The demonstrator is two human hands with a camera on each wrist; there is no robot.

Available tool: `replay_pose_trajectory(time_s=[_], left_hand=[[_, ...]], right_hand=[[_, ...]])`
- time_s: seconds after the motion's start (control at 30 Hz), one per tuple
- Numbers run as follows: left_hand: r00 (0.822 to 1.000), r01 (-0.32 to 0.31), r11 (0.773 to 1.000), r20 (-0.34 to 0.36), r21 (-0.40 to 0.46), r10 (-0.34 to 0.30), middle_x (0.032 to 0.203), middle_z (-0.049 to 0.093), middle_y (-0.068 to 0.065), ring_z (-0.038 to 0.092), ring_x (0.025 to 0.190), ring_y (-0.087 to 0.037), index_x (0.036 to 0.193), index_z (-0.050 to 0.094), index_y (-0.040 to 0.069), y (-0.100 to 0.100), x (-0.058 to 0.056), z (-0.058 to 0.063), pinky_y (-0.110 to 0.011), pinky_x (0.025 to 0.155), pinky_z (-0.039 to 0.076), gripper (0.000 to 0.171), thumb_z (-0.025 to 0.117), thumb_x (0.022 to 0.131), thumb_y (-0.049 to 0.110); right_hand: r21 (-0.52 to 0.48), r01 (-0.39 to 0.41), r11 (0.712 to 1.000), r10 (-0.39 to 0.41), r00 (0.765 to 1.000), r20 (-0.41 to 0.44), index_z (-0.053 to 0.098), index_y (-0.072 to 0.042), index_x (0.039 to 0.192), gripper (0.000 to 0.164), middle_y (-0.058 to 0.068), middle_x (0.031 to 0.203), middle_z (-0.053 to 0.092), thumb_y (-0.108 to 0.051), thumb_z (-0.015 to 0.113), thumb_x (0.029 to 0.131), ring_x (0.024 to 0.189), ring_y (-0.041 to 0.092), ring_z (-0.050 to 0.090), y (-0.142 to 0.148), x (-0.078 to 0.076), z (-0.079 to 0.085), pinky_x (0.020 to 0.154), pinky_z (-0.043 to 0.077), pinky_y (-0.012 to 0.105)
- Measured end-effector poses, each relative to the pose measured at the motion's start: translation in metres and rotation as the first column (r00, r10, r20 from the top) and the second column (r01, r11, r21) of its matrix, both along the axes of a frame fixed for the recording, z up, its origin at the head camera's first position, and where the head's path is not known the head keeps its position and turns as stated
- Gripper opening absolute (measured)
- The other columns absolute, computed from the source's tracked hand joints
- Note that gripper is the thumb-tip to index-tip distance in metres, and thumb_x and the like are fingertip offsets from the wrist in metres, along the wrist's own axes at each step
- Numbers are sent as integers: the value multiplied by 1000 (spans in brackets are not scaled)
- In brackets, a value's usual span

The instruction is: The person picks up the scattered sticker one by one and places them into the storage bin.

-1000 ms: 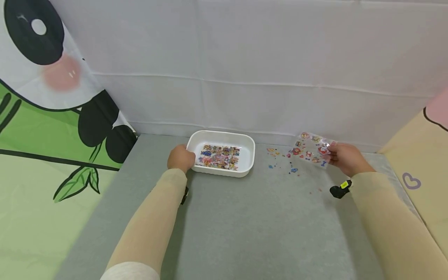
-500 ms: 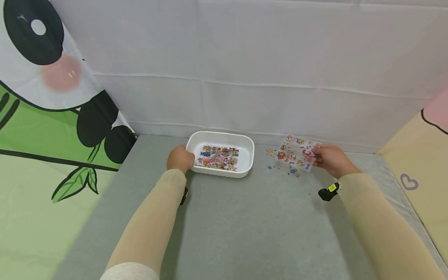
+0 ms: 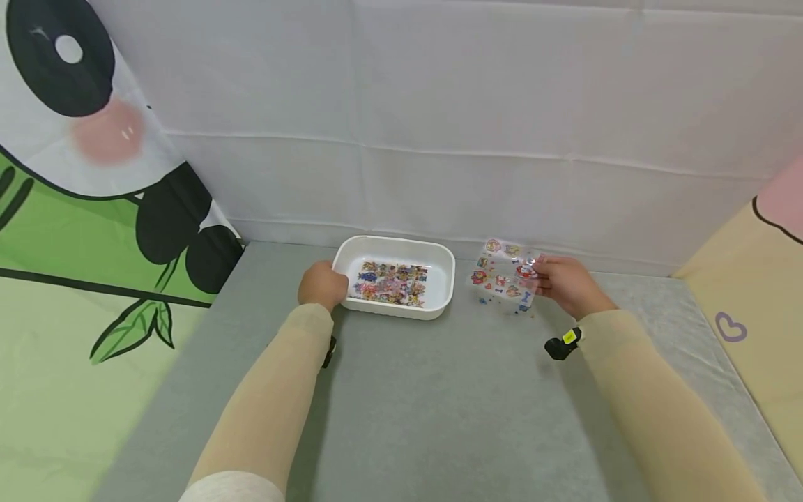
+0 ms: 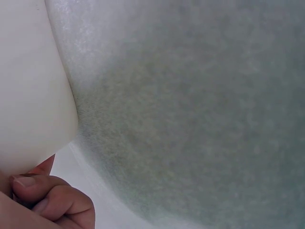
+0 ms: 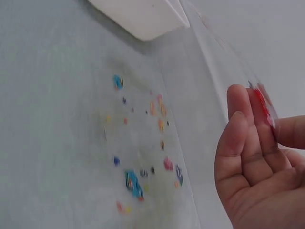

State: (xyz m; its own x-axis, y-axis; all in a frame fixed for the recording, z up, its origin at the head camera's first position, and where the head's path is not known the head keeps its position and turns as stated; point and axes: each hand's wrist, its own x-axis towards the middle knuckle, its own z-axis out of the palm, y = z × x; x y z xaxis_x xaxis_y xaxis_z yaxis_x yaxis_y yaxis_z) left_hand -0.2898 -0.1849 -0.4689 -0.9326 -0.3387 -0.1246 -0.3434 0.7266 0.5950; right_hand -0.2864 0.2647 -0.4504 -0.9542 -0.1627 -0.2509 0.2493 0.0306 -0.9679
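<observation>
My left hand [image 3: 323, 284] grips the left end of a white plastic tray [image 3: 401, 312]. In the left wrist view its fingers [image 4: 64, 202] are curled at the tray's corner. Colourful cartoon sticker sheets [image 3: 390, 282] lie flat inside the tray. To the right, my right hand [image 3: 572, 286] pinches the right edge of a clear sticker sheet [image 3: 502, 273], tilted above the table. In the right wrist view that sheet [image 5: 264, 106] is seen nearly edge-on between thumb and fingers. Small coloured stickers [image 5: 134, 184] lie on the table below; whether a clear sheet carries them I cannot tell.
The grey table [image 3: 426, 404] runs back to a hanging white cloth [image 3: 464, 139]. A cartoon-printed cloth [image 3: 144, 237] stands on the left and a beige one [image 3: 746, 300] on the right. Black devices, such as the one at the right wrist [image 3: 562, 345], sit on both wrists.
My right hand has carried the clear sticker sheet leftward, toward the tray, and it now overlaps the small stickers in the head view. The left hand and tray stay nearly still.
</observation>
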Motion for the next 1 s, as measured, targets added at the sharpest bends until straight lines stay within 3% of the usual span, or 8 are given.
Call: replay_pose_trajectory(time_s=[0.3, 0.57, 0.83, 1.0], left_hand=[[1000, 7, 1000, 1, 2, -7, 132, 65, -22, 61, 115, -38, 143, 57, -2, 0, 0, -2, -54, 100, 49, 50, 53, 96, 16], [1000, 7, 1000, -5, 5, -7, 130, 66, -21, 62, 113, -37, 143, 58, -1, 0, -2, -2, -53, 99, 49, 50, 53, 96, 16], [1000, 10, 1000, -5, -12, -10, 128, 67, -20, 63, 110, -37, 139, 61, 0, -2, -2, -1, -53, 97, 50, 47, 53, 96, 16], [1000, 11, 1000, -1, 2, -11, 131, 66, -21, 62, 114, -37, 142, 58, -1, -1, -1, -1, -53, 99, 49, 49, 53, 96, 16]], right_hand=[[53, -6, 999, 7, 1000, -25, 54, 5, 111, 15, 2, 89, 61, -9, 48, 109, 78, 10, 68, -49, -7, -1, 75, 56, 25], [66, 26, 997, -28, 999, 35, 59, 6, 114, 20, 3, 82, 62, -10, 49, 108, 72, 12, 68, -96, -12, -6, 71, 56, 27], [176, 9, 984, -12, 1000, 15, 64, 8, 121, 26, 8, 89, 67, -10, 51, 107, 73, 13, 70, -126, -18, 7, 70, 57, 26], [262, -4, 965, 11, 1000, -28, 65, 8, 124, 29, 10, 91, 66, -9, 52, 105, 73, 13, 67, -142, -17, 5, 79, 58, 33]])
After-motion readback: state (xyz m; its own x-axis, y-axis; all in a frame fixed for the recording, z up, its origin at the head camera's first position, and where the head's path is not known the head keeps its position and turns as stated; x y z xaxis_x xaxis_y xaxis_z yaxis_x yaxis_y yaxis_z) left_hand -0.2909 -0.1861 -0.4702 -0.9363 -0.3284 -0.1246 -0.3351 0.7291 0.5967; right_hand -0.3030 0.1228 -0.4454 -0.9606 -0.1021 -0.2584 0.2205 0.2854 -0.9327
